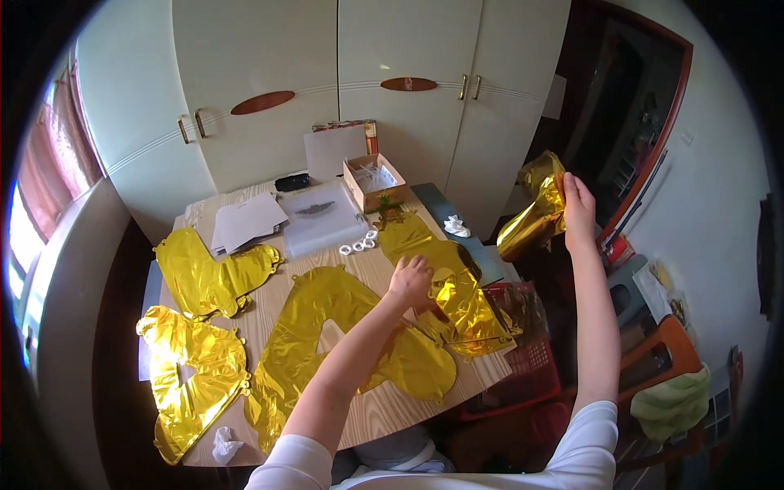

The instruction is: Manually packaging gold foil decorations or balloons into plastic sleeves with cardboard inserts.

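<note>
My right hand [579, 214] is raised beyond the table's right side, closed on the edge of a folded gold foil balloon [535, 219] that hangs in the air. My left hand [412, 280] rests on a pile of flat gold foil balloons [469, 310] at the table's right, fingers slightly bent and apart. Below my left forearm lies a large A-shaped foil balloon [298, 327], uninflated. Two more flat gold foil balloons, one L-like [204, 273] and one with a small hole [196, 359], lie along the left side.
On the wooden table [392, 416] are grey-white sheets [245, 222], a clear plastic case [327, 237], white ribbon rolls [358, 243], a wooden box [376, 196] of clear packets and crumpled tissue [226, 445]. A red crate [523, 371] and chair [665, 351] stand to the right; cabinets [261, 49] stand behind.
</note>
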Available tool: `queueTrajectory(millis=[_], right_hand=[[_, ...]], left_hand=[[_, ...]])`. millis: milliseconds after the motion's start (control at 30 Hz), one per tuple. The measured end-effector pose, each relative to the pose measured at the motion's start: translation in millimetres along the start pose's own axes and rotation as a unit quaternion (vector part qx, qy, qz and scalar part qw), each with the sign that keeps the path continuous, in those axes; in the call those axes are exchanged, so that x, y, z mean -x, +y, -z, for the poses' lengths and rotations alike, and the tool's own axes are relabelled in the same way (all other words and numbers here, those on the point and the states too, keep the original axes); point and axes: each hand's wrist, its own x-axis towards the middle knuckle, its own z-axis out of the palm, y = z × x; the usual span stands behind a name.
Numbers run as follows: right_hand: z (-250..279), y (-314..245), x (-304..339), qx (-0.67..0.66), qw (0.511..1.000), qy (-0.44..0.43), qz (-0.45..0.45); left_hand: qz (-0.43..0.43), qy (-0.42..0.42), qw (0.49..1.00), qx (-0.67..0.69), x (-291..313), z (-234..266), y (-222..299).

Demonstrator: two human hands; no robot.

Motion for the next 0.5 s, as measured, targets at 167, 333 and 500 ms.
queueTrajectory(millis=[167,333,500], right_hand=[[-7.5,0.7,14.6,-0.01,1.0,0.0,-0.014],[-10.8,-13.7,21.4,0.013,1.0,0.0,0.001],[-38.9,-35.0,42.7,0.155,0.976,-0.074,0.135]], left_hand=[[0.0,0.069,0.992,0.108,-7.2,-2.1,14.2],[-0.077,0.019,0.98,0.181,-2.7,33.2,74.0],[-0.118,0.005,0.947,0.3,19.7,37.4,87.5]])
